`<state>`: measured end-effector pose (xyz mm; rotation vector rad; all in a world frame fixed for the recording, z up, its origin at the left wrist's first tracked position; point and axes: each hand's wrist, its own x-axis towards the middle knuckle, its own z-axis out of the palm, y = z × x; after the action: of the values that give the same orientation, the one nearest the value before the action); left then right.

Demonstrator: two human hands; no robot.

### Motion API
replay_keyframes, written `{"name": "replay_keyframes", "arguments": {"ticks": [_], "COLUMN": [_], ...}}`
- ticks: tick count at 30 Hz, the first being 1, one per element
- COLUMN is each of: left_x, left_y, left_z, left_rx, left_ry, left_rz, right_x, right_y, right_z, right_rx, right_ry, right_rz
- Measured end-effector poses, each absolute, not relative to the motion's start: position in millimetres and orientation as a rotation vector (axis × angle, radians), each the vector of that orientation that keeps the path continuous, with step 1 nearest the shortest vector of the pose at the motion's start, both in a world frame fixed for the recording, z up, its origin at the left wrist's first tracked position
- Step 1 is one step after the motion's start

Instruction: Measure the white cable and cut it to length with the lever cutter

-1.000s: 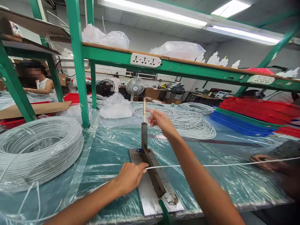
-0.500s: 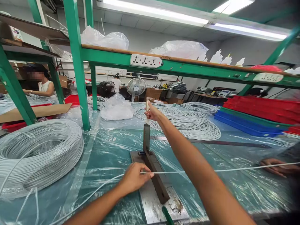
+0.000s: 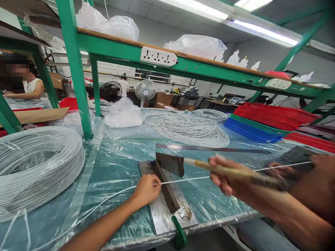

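Observation:
My left hand (image 3: 148,188) pinches the white cable (image 3: 183,180) at the left side of the cutter's dark bar (image 3: 167,195). The cutter has a metal base plate (image 3: 161,216) and a hinged blade (image 3: 171,164), tilted up above the cable. On the right, my right hand (image 3: 227,176) is round the blade's long handle (image 3: 201,164), its fingers partly smeared by motion. The cable passes behind that hand towards another person's hands (image 3: 280,169) at the far right.
A large cable coil (image 3: 65,167) lies at the left, with loose coils (image 3: 188,129) farther back. A steel ruler (image 3: 209,149) lies behind the cutter. Red and blue trays (image 3: 251,132) are stacked at the right. A green clamp (image 3: 179,232) sits at the front edge.
My right hand has swung the handle down and to the right, and the blade has gone from upright to tilted. The view has shifted right. My left hand still pinches the cable.

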<state>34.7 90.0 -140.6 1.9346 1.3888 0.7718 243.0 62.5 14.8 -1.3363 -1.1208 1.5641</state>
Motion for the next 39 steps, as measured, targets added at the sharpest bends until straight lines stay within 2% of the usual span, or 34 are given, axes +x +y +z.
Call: {"name": "replay_keyframes", "arguments": {"ticks": [4, 10, 21, 30, 39], "left_x": [35.9, 43.2, 50.1, 59.0, 60.7], "left_y": [89.9, 83.2, 104.2, 114.7, 122.9], "left_z": [-136.8, -130.9, -160.2, -168.2, -177.2], "left_rx": [1.969, 2.071, 1.717, 1.562, 1.481], "left_ry": [1.374, 1.448, 1.381, 1.391, 1.302], "left_rz": [0.733, 0.647, 0.871, 0.923, 0.942], "right_x": [246.7, 243.3, 256.7, 248.5, 243.4], "right_y": [25.1, 14.1, 16.5, 25.7, 12.7], "right_z": [-2.4, 1.1, -31.4, -43.8, -61.4], "right_rx": [-1.442, -1.465, -1.516, -1.528, -1.683], "right_ry": [-1.073, -0.991, -1.083, -0.988, -0.918], "right_rz": [1.578, 1.64, 1.816, 1.964, 1.906]}}
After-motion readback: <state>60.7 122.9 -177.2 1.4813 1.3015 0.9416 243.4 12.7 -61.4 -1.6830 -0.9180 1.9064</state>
